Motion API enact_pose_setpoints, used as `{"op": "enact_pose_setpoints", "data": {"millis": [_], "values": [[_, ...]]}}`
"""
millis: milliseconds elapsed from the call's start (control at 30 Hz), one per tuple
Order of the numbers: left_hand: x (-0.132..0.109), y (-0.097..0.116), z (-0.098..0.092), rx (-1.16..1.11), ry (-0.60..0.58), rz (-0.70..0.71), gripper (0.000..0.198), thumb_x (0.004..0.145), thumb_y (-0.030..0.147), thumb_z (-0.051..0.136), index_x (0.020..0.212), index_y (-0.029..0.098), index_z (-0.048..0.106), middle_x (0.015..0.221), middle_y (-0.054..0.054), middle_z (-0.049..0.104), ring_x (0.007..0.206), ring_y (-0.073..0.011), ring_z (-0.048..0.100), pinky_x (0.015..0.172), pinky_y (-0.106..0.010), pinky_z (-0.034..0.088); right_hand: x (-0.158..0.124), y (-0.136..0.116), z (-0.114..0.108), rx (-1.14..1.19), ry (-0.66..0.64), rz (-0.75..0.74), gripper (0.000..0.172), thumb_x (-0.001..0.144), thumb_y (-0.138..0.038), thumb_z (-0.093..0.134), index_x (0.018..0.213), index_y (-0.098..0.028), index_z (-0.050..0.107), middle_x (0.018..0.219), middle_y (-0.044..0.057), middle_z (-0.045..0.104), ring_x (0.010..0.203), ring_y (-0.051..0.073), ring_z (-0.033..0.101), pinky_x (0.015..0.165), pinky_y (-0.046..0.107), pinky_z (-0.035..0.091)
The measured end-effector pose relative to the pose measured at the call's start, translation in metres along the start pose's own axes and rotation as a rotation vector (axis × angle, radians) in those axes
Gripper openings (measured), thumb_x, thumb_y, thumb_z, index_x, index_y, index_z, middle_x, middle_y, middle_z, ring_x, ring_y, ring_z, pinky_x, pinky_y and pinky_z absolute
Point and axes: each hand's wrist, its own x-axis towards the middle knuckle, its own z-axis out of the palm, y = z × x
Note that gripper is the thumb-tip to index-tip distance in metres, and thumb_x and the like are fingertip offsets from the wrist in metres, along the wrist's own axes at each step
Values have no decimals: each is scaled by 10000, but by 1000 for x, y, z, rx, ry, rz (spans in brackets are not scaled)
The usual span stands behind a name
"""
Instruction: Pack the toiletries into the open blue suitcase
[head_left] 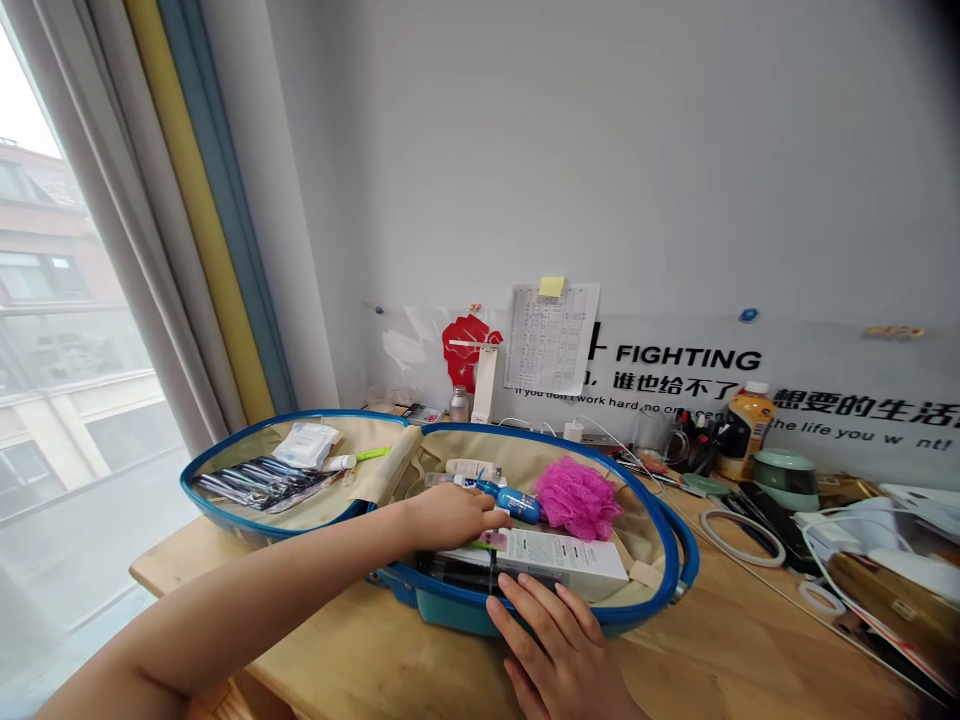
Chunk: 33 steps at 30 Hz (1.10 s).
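Observation:
An open case with a blue rim (pixel 675 560) and beige lining lies on the table. My left hand (pixel 454 515) reaches into its right half, fingers bent down close together beside a blue bottle (pixel 519 503); what they grip, if anything, is hidden. A pink bath puff (pixel 577 498) lies right of the bottle, and a white box (pixel 570 560) lies in front of it. Just below my left fingertips is a small pink-and-green item (pixel 489 541). My right hand (pixel 559 640) lies over the near rim with fingers stretched out, nothing visible in it.
The case's left half holds dark shiny packets (pixel 262 482), a white packet (pixel 306 444) and a white tube (pixel 341 463). On the table's right stand an orange bottle (pixel 746 430) and a green-lidded jar (pixel 786 480), near a cable coil (pixel 742 540). Curtains and a window are at left.

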Motion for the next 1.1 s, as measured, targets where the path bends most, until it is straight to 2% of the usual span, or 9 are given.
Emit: {"op": "enact_pose_setpoints", "data": {"millis": [267, 400, 533, 633, 733, 833, 900, 967, 1100], "values": [[10, 4, 18, -64, -43, -17, 358, 987, 386, 385, 1280, 216, 498, 1045, -116, 651, 894, -230, 676, 723, -306, 521, 6, -2, -6, 67, 37, 19, 392, 867, -323, 568, 1251, -251, 613, 1261, -5, 646, 1221, 131, 493, 1113, 291, 234], [10, 1, 21, -109, -59, -38, 396, 963, 383, 452, 1313, 200, 470, 1090, -120, 649, 956, -242, 674, 751, -309, 522, 9, -1, -6, 76, 45, 19, 383, 871, -311, 564, 1245, -245, 618, 1260, -1, 647, 1212, 132, 498, 1113, 290, 228], [10, 5, 17, -153, -49, -71, 472, 889, 394, 592, 1307, 204, 485, 1109, -108, 657, 992, -246, 667, 788, -308, 521, 7, 0, -5, 68, 35, 16, 399, 874, -321, 560, 1265, -254, 605, 1261, 0, 646, 1214, 133, 494, 1114, 294, 223], [7, 1, 4, -187, 10, -138, 455, 881, 446, 596, 1285, 258, 507, 1172, -64, 644, 1041, -220, 648, 834, -294, 516, 4, 0, -4, 61, 35, 10, 418, 874, -329, 558, 1284, -254, 591, 1262, 4, 645, 1212, 136, 494, 1111, 297, 227], [-4, -27, -13, -187, 123, -323, 352, 980, 393, 416, 1307, 283, 482, 1275, -38, 590, 1158, -183, 577, 959, -292, 465, 3, 0, -3, 57, 23, 10, 418, 875, -328, 557, 1286, -260, 589, 1266, -2, 642, 1209, 135, 499, 1109, 295, 230], [-25, -79, -18, -136, 181, -613, 413, 1022, 274, 194, 1332, 230, 463, 1298, -88, 560, 1206, -203, 531, 1006, -353, 433, 2, -1, -2, 52, 18, 15, 417, 873, -333, 556, 1284, -266, 589, 1277, -4, 635, 1217, 137, 495, 1105, 295, 239], [-43, -112, -9, -97, 136, -781, 379, 1016, 283, 262, 1295, 192, 501, 1272, -118, 565, 1190, -232, 537, 1003, -400, 436, 2, 0, -2, 51, 26, 18, 418, 869, -334, 562, 1280, -265, 591, 1276, -5, 635, 1219, 135, 493, 1108, 295, 237], [-62, -136, 6, -69, 41, -884, 338, 969, 343, 473, 1252, 167, 533, 1249, -108, 574, 1133, -240, 564, 971, -464, 460, 2, 0, -1, 44, 26, 19, 431, 863, -338, 568, 1287, -266, 585, 1275, -8, 636, 1222, 133, 492, 1115, 295, 231], [-88, -155, 40, -27, -159, -954, 343, 914, 356, 589, 1198, 164, 573, 1227, -92, 587, 1076, -228, 591, 915, -461, 506, 1, 2, 0, 16, 25, -2, 450, 864, -346, 548, 1308, -276, 571, 1274, -5, 636, 1234, 141, 484, 1117, 302, 235]]}}
